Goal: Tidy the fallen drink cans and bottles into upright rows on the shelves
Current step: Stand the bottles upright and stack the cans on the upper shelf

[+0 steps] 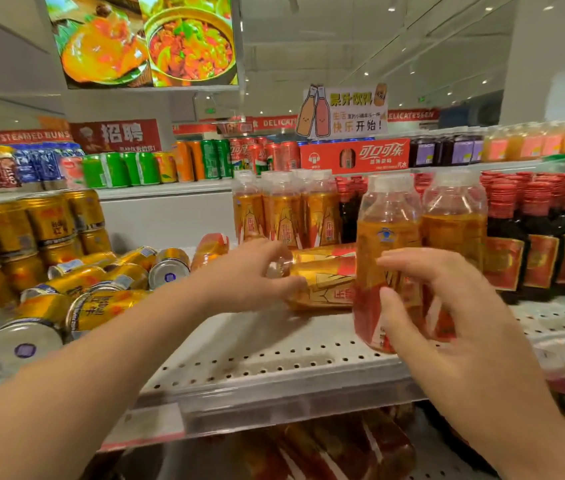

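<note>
On the far left, stacked gold cans [32,220] stand upright, their red characters too smeared to read. Beside them the fallen gold cans [101,285] lie in a heap on the perforated white shelf [274,362], several showing only their silver ends; the heap is cut off at the left edge.

Above hangs a red banner [21,136] reading "STEAMED BUNS", and next to it a red poster [118,133] with "招聘".

The left hand [257,271] has its fingers curled round the neck end of the fallen bottle [326,282], which lies on its side mid-shelf; its gold and red label shows characters upside down, and the cap is hidden by the fingers. Behind it stands a back row of bottles [284,209] with the same label.

On the top shelf a red carton [353,155] reads "可口可乐", and above it a juice sign [343,110] says "果汁饮料" and "快乐开始!".

The upright bottle [388,237] stands near the shelf's front edge, bearing a small blue emblem I cannot read. The right hand [447,306] is in front of it, fingers spread apart and not closed round it; whether the thumb touches is unclear through the blur.

Further right a banner [412,115] reads "DELICATESSEN", and dark bottles [533,230] with red caps carry illegible red labels.
</note>
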Demonstrator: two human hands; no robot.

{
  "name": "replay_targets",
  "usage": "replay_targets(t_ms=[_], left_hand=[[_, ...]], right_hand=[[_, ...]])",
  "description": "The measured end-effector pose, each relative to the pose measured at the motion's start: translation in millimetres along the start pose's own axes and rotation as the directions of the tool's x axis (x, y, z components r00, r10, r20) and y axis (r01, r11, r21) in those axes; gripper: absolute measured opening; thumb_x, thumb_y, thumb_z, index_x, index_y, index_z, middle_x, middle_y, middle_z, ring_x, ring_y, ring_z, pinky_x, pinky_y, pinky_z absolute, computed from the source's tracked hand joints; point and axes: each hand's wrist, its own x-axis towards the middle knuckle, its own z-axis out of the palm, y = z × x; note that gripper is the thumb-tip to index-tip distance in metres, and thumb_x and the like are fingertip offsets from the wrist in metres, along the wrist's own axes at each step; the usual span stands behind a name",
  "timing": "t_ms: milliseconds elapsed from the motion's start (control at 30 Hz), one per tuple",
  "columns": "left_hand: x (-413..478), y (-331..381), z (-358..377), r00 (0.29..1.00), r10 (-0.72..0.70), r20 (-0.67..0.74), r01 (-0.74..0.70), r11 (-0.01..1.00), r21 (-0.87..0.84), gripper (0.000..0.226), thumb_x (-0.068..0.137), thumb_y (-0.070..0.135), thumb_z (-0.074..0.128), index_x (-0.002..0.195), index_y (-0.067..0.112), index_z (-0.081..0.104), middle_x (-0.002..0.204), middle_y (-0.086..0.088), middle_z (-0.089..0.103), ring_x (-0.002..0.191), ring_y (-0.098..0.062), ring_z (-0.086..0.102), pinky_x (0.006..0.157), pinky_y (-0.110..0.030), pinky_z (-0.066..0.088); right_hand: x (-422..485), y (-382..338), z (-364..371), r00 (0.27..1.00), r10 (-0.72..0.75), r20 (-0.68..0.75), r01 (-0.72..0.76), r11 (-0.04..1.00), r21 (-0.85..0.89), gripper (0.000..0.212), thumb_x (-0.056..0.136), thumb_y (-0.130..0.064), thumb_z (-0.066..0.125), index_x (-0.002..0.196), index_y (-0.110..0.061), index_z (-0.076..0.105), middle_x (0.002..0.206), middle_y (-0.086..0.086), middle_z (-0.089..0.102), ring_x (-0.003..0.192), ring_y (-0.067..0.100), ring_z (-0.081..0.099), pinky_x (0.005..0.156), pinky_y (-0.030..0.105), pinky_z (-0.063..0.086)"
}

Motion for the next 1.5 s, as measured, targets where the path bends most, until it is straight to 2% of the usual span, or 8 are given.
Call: replay_targets(t_ms=[267, 367, 667, 900, 1067, 1200, 1333, 1500], left_hand=[[16, -8, 6, 0.965, 0.215, 0.151, -0.232, 0.967, 0.105, 0.05, 0.084, 0.061, 0.068, 0.116, 0.027, 0.05, 0.108, 0.004, 0.053, 0.094, -0.016, 0.054, 0.077, -0.029, 0.046], [18, -12, 1, 0.966, 0.206, 0.158, -0.206, 0.978, -0.015, 0.038, 0.083, 0.048, 0.074, 0.104, 0.028, 0.048, 0.093, 0.01, 0.057, 0.077, -0.004, 0.053, 0.06, -0.022, 0.041], [23, -31, -83, 0.989, 0.145, -0.017, -0.137, 0.884, -0.448, 0.065, 0.068, 0.051, 0.089, 0.12, 0.032, 0.054, 0.102, 0.01, 0.066, 0.088, -0.007, 0.069, 0.074, -0.029, 0.061], [35, -22, -84, 0.982, 0.187, 0.005, -0.157, 0.839, -0.52, 0.075, 0.075, 0.046, 0.086, 0.138, 0.03, 0.049, 0.109, 0.01, 0.067, 0.098, -0.007, 0.068, 0.085, -0.029, 0.057], [45, -35, -79, 0.962, 0.254, 0.105, -0.131, 0.761, -0.636, 0.075, 0.079, 0.038, 0.085, 0.143, 0.032, 0.047, 0.122, 0.004, 0.068, 0.108, -0.008, 0.068, 0.086, -0.022, 0.056], [63, -55, -83, 0.975, 0.203, 0.093, -0.045, 0.587, -0.808, 0.038, 0.096, 0.023, 0.068, 0.132, 0.019, 0.058, 0.116, -0.009, 0.073, 0.107, -0.021, 0.072, 0.087, -0.033, 0.061], [87, -57, -57, 0.981, 0.157, 0.113, -0.124, 0.959, -0.256, 0.036, 0.099, 0.034, 0.061, 0.133, 0.019, 0.06, 0.129, 0.0, 0.064, 0.113, -0.015, 0.063, 0.094, -0.031, 0.055], [115, -27, -29, 0.907, 0.223, 0.357, -0.082, 0.925, -0.37, 0.04, 0.101, 0.027, 0.061, 0.138, 0.012, 0.057, 0.128, 0.0, 0.063, 0.118, -0.016, 0.061, 0.102, -0.029, 0.049]], right_hand=[[7, -23, 104, 0.978, 0.112, 0.176, -0.087, 0.986, -0.142, 0.032, 0.095, -0.021, 0.064, 0.125, -0.03, 0.056, 0.119, -0.019, 0.053, 0.116, 0.0, 0.051, 0.097, 0.009, 0.04], [7, -23, 116, 0.965, 0.178, 0.195, -0.133, 0.965, -0.224, 0.04, 0.094, -0.024, 0.062, 0.131, -0.034, 0.049, 0.124, -0.023, 0.045, 0.121, -0.001, 0.046, 0.099, 0.011, 0.04], [36, -34, 120, 0.982, 0.165, 0.094, -0.137, 0.959, -0.249, 0.063, 0.096, -0.025, 0.059, 0.152, -0.035, 0.03, 0.149, -0.018, 0.035, 0.139, -0.006, 0.028, 0.103, -0.002, 0.018], [35, -7, 132, 0.819, 0.525, 0.231, -0.539, 0.842, -0.006, 0.087, 0.084, -0.067, 0.062, 0.151, -0.05, 0.011, 0.155, -0.017, 0.037, 0.138, 0.006, 0.042, 0.111, 0.039, 0.04], [37, 1, 138, 0.788, 0.557, 0.263, -0.579, 0.815, 0.009, 0.075, 0.077, -0.073, 0.065, 0.139, -0.049, 0.03, 0.124, -0.028, 0.061, 0.112, -0.005, 0.06, 0.09, 0.028, 0.054], [32, -3, 136, 0.828, 0.54, 0.152, -0.52, 0.841, -0.152, 0.055, 0.088, -0.063, 0.059, 0.134, -0.048, 0.033, 0.115, -0.028, 0.062, 0.101, -0.004, 0.062, 0.071, 0.019, 0.053], [26, -10, 136, 0.845, 0.528, 0.087, -0.496, 0.833, -0.244, 0.065, 0.087, -0.07, 0.053, 0.142, -0.045, 0.027, 0.12, -0.025, 0.061, 0.1, 0.001, 0.063, 0.078, 0.033, 0.059], [26, -12, 138, 0.848, 0.529, 0.037, -0.493, 0.812, -0.311, 0.075, 0.086, -0.075, 0.046, 0.148, -0.045, 0.018, 0.128, -0.026, 0.056, 0.104, 0.0, 0.061, 0.081, 0.027, 0.056]])
